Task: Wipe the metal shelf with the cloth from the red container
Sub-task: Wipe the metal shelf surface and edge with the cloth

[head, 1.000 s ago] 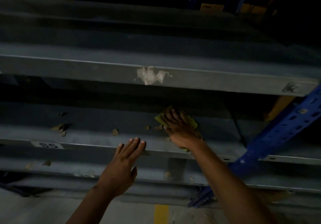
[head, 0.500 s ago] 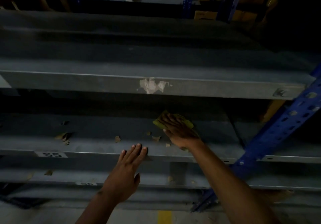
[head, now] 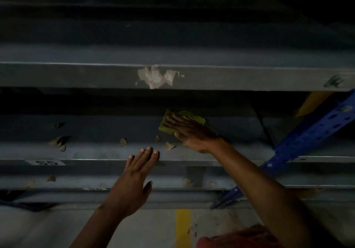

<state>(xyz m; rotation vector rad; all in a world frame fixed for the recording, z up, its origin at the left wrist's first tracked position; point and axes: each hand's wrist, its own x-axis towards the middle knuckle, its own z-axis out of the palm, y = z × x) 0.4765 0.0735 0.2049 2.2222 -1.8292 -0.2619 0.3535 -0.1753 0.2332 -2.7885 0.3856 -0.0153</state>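
- Right hand point(head: 190, 132) flat, fingers spread, palm down pressing the cloth point(head: 169, 126) onto the shelf point(head: 96, 130); not a clenched grip, more a flat press.
- Cloth yellow-green, crumpled, mostly under the right hand; its edges stick out at 9 and 12 o'clock of the fingers. Sits toward the back of the shelf deck, around 1 o'clock from frame centre.
- Left hand point(head: 134, 182) open, fingers straight and together, holding nothing; fingertips point(head: 148, 150) touch the shelf's front lip.
- Left hand at 7 o'clock of the right hand, apart from it.
- Debris bits point(head: 59, 142) on the shelf deck at 9 o'clock of the cloth; one scrap point(head: 169, 145) just beside the right hand, at its 8 o'clock.
- Label point(head: 47, 162) reading "S5" on the front lip, at 9 o'clock of the left fingertips.
- Upper beam point(head: 76, 75) above the shelf, with a pale scraped patch point(head: 155, 77) at 12 o'clock of the cloth.
- Blue upright point(head: 315, 132) at 3 o'clock of the right hand, slanted in view.
- Yellow floor line point(head: 182, 226) at 6 o'clock.
- Red object point(head: 236, 240) at the bottom edge, blurred, cannot tell what it is.
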